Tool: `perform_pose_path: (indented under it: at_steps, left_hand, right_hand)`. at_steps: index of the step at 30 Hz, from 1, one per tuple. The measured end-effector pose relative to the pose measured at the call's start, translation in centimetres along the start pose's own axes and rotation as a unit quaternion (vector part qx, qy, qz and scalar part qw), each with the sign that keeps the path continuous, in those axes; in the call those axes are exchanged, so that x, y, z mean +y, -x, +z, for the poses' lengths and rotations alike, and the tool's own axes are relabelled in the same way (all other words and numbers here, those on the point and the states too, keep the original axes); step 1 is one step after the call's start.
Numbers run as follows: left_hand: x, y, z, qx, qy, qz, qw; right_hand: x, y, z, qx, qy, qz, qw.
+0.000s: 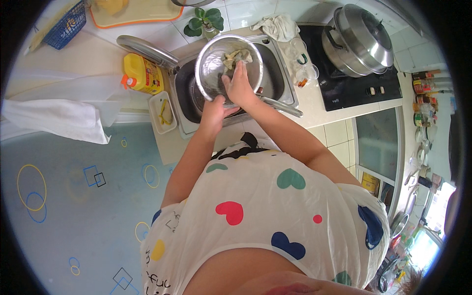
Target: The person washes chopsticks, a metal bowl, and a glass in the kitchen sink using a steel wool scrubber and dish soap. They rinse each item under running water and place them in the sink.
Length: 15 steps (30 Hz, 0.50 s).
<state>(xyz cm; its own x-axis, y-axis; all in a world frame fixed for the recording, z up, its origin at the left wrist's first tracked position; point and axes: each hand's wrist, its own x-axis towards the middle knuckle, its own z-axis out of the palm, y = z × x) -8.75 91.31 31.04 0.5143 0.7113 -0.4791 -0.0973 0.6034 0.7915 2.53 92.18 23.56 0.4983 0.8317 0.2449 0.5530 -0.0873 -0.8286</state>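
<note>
A stainless steel bowl (pixel 207 70) is tilted over the double-basin sink (pixel 291 92), its open side towards me. My left hand (pixel 214 115) grips its near rim, with the thumb pointing right. Inside the bowl is my right hand (pixel 240 87), fingers extended and thumb apart, its fingertips against a clump of pale grey-yellow food (pixel 236 58). What kind of food this is, I cannot tell. A metal handle (pixel 282 106) lies across the sink's front edge, partly behind my right forearm.
Left of the sink stand the faucet (pixel 147 49), a yellow detergent jug (pixel 142 75) and a white tray (pixel 159 125) with a scouring pad. Behind is a potted plant (pixel 206 22). Rightward are a cloth (pixel 280 27), plastic cups (pixel 306 73) and a steamer pot (pixel 356 44) on the cooktop (pixel 354 92).
</note>
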Motion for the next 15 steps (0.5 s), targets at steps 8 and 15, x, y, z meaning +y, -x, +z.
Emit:
perform_pose_path:
  at_steps: [8,15]
  left_hand:
    - [-1.1,-1.5,-0.9,-0.015,-0.118,0.007,0.993]
    - [-0.6,-0.9,-1.9,0.057,-0.073,0.009,0.996]
  right_hand:
    - [-4.9,-1.5,-2.0,-0.100,-0.190,-0.028,0.976]
    - [0.4,-0.4,-5.0,-0.354,0.243,-0.017,0.903]
